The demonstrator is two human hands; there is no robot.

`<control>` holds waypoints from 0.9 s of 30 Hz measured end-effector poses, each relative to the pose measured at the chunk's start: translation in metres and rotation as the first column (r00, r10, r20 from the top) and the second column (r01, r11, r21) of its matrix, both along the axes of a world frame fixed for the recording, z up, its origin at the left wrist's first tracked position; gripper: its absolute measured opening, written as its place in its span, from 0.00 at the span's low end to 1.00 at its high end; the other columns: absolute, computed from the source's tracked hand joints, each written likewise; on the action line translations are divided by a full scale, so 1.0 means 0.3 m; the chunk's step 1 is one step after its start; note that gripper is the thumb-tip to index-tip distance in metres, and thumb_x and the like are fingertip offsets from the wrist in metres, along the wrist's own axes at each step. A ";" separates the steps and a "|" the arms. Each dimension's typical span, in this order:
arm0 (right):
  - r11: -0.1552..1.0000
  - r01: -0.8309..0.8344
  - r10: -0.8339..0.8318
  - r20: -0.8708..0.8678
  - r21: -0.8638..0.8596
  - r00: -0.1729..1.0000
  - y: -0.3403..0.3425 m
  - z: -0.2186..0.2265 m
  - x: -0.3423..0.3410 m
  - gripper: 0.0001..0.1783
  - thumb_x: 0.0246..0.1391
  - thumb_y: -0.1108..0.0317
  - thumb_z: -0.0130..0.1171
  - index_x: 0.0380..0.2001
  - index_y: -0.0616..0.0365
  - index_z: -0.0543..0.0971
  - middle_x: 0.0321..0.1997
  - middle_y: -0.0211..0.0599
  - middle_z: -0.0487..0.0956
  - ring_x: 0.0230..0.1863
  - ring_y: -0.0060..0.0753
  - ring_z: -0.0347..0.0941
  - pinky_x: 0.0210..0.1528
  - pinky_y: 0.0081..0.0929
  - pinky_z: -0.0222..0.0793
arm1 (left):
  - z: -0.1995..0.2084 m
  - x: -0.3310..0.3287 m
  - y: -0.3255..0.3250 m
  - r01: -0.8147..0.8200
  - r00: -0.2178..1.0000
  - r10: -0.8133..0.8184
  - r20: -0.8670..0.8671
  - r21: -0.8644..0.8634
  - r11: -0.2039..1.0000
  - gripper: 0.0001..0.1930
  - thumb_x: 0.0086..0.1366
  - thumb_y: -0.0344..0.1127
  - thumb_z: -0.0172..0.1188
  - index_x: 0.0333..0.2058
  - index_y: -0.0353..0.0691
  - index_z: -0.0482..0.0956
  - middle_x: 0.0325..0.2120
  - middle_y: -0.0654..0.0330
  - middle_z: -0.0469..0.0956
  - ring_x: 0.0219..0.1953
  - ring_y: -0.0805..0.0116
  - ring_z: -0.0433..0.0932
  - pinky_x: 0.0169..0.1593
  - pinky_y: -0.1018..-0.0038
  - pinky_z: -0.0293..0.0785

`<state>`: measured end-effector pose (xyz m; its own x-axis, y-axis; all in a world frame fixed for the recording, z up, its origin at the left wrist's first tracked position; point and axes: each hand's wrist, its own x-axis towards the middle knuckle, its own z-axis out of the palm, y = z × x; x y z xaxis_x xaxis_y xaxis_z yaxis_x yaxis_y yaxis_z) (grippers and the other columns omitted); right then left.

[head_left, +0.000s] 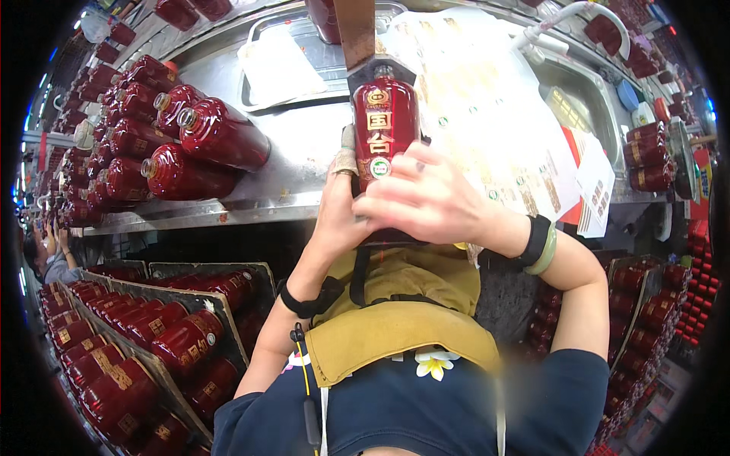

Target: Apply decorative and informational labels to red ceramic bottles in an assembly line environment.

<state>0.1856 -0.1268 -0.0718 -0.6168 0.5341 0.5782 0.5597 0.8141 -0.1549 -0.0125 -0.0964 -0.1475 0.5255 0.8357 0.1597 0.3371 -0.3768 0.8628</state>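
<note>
A dark red glass bottle [386, 106] with gold lettering lies in front of me at the table's near edge, its neck pointing away, in a dark holder [403, 70]. On its lower front sits a small round green-and-white sticker [379, 166]. My left hand [340, 201] is closed along the bottle's left side, with a pale wrap on a finger. Across the bottle's lower end, my right hand [430, 199] has its fingers curled in beside the sticker; whether they pinch anything is hidden. To the right, a large white sheet [456, 99] carries rows of gold and green stickers.
Several red bottles [220, 133] crowd the table's left side. Behind stands a metal tray [350, 72] with white paper [281, 64]. A sink [597, 99] with a white faucet [585, 11] is at right. Racks of bottles [190, 338] flank me below the table.
</note>
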 end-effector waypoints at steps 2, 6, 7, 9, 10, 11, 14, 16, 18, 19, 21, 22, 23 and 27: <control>0.971 0.237 -0.239 -0.209 -0.038 0.948 0.085 0.004 0.021 0.10 0.50 0.68 0.68 0.37 0.51 0.82 0.34 0.31 0.81 0.37 0.35 0.77 0.46 0.33 0.68 | 0.045 0.040 -0.001 -0.098 0.991 0.100 -0.088 0.019 0.995 0.46 0.52 0.30 0.77 0.68 0.30 0.64 0.55 0.44 0.80 0.56 0.57 0.81 0.57 0.67 0.77; 0.791 0.582 -0.523 -0.287 0.186 0.802 0.195 0.081 0.163 0.10 0.50 0.69 0.71 0.37 0.54 0.83 0.36 0.31 0.83 0.36 0.37 0.77 0.44 0.33 0.66 | 0.093 0.009 -0.025 -0.016 0.995 0.051 -0.082 0.380 0.925 0.51 0.49 0.34 0.79 0.71 0.32 0.61 0.66 0.46 0.71 0.66 0.46 0.73 0.77 0.56 0.45; 0.799 0.586 -0.501 -0.391 0.133 0.772 0.193 0.087 0.176 0.10 0.51 0.70 0.72 0.38 0.53 0.83 0.36 0.31 0.84 0.36 0.37 0.77 0.43 0.33 0.66 | 0.123 -0.009 -0.020 0.029 0.997 -0.001 -0.077 0.374 0.927 0.52 0.50 0.36 0.79 0.71 0.31 0.61 0.67 0.45 0.70 0.67 0.47 0.71 0.76 0.55 0.46; 0.800 0.596 -0.548 -0.486 -0.068 0.681 0.151 0.091 0.174 0.09 0.56 0.73 0.70 0.41 0.58 0.82 0.36 0.35 0.83 0.36 0.34 0.80 0.42 0.29 0.72 | 0.196 -0.026 -0.016 0.049 0.999 -0.047 -0.013 0.306 0.951 0.50 0.52 0.38 0.79 0.70 0.30 0.61 0.68 0.42 0.68 0.69 0.48 0.68 0.75 0.52 0.48; 0.802 0.577 -0.563 -0.524 -0.156 0.640 0.134 0.084 0.180 0.09 0.57 0.74 0.69 0.42 0.59 0.82 0.36 0.37 0.83 0.37 0.32 0.80 0.42 0.28 0.73 | 0.210 -0.026 -0.002 0.028 0.998 -0.041 0.045 0.248 0.968 0.49 0.54 0.39 0.78 0.70 0.28 0.62 0.68 0.40 0.67 0.71 0.48 0.65 0.75 0.50 0.49; 0.788 0.585 -0.586 -0.527 -0.193 0.615 0.109 0.078 0.191 0.10 0.60 0.76 0.67 0.44 0.61 0.81 0.36 0.38 0.82 0.37 0.29 0.81 0.42 0.25 0.75 | 0.190 -0.029 0.041 -0.020 0.998 0.008 0.062 0.196 0.980 0.46 0.57 0.40 0.76 0.69 0.27 0.62 0.69 0.38 0.65 0.70 0.45 0.66 0.73 0.55 0.55; 0.759 0.591 -0.635 -0.513 -0.275 0.577 0.058 0.024 0.208 0.10 0.60 0.76 0.67 0.45 0.61 0.80 0.37 0.36 0.83 0.38 0.27 0.80 0.44 0.24 0.75 | 0.100 -0.027 0.195 -0.313 0.940 0.330 -0.082 0.175 0.934 0.37 0.62 0.32 0.69 0.68 0.30 0.65 0.57 0.37 0.76 0.61 0.42 0.76 0.64 0.59 0.68; 0.736 0.583 -0.671 -0.488 -0.345 0.558 0.020 0.012 0.195 0.10 0.62 0.77 0.63 0.47 0.61 0.81 0.38 0.38 0.83 0.40 0.29 0.80 0.47 0.26 0.74 | 0.032 -0.033 0.309 -0.269 0.933 0.329 -0.145 0.325 0.907 0.31 0.63 0.31 0.67 0.63 0.29 0.70 0.49 0.39 0.78 0.54 0.42 0.77 0.61 0.57 0.70; 0.738 0.490 -0.675 -0.518 -0.464 0.525 0.000 -0.016 0.180 0.10 0.64 0.77 0.60 0.48 0.61 0.81 0.42 0.41 0.83 0.44 0.31 0.80 0.50 0.28 0.73 | 0.002 -0.034 0.401 -0.154 0.869 0.354 -0.346 0.492 0.857 0.16 0.62 0.26 0.62 0.49 0.32 0.79 0.42 0.43 0.82 0.47 0.44 0.80 0.57 0.53 0.72; 0.775 0.514 -0.631 -0.488 -0.368 0.603 0.000 -0.008 0.170 0.10 0.65 0.79 0.55 0.47 0.62 0.81 0.43 0.43 0.81 0.44 0.34 0.79 0.49 0.28 0.73 | -0.014 -0.034 0.435 -0.094 0.824 0.361 -0.437 0.522 0.848 0.13 0.61 0.26 0.61 0.45 0.34 0.80 0.39 0.45 0.83 0.45 0.45 0.82 0.53 0.54 0.74; 0.784 0.471 -0.620 -0.481 -0.404 0.620 -0.024 -0.034 0.171 0.10 0.64 0.79 0.55 0.46 0.62 0.81 0.42 0.43 0.80 0.42 0.35 0.78 0.48 0.29 0.72 | -0.020 -0.024 0.486 -0.023 0.774 0.356 -0.524 0.539 0.842 0.11 0.60 0.25 0.60 0.42 0.36 0.82 0.36 0.47 0.85 0.43 0.46 0.84 0.50 0.55 0.76; 0.796 0.420 -0.601 -0.480 -0.436 0.639 -0.040 -0.042 0.168 0.10 0.64 0.79 0.54 0.45 0.63 0.81 0.42 0.43 0.78 0.41 0.36 0.77 0.46 0.29 0.72 | -0.023 -0.023 0.509 -0.071 0.783 0.384 -0.490 0.543 0.837 0.09 0.59 0.25 0.60 0.38 0.37 0.83 0.32 0.48 0.85 0.39 0.47 0.84 0.47 0.56 0.77; 0.769 0.376 -0.623 -0.473 -0.517 0.623 -0.059 -0.016 0.136 0.09 0.62 0.77 0.55 0.44 0.63 0.80 0.40 0.43 0.75 0.39 0.38 0.75 0.44 0.29 0.71 | -0.024 -0.027 0.530 -0.121 0.787 0.415 -0.456 0.546 0.829 0.08 0.58 0.24 0.59 0.35 0.38 0.84 0.28 0.49 0.85 0.36 0.47 0.85 0.44 0.57 0.78; 0.818 0.412 -0.554 -0.357 -0.402 0.752 -0.102 -0.007 0.058 0.26 0.41 0.59 0.81 0.44 0.54 0.82 0.36 0.38 0.71 0.35 0.38 0.72 0.38 0.32 0.71 | 0.009 -0.030 0.551 -0.113 0.812 0.417 -0.408 0.591 0.799 0.06 0.60 0.25 0.60 0.33 0.39 0.84 0.29 0.49 0.85 0.33 0.48 0.85 0.41 0.56 0.78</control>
<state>0.2029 -0.1574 -0.0740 0.0537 0.8684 0.4930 0.6763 0.3316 -0.6578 -0.0216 0.0687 -0.1446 0.4236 0.8174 0.3904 0.8105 -0.5345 0.2397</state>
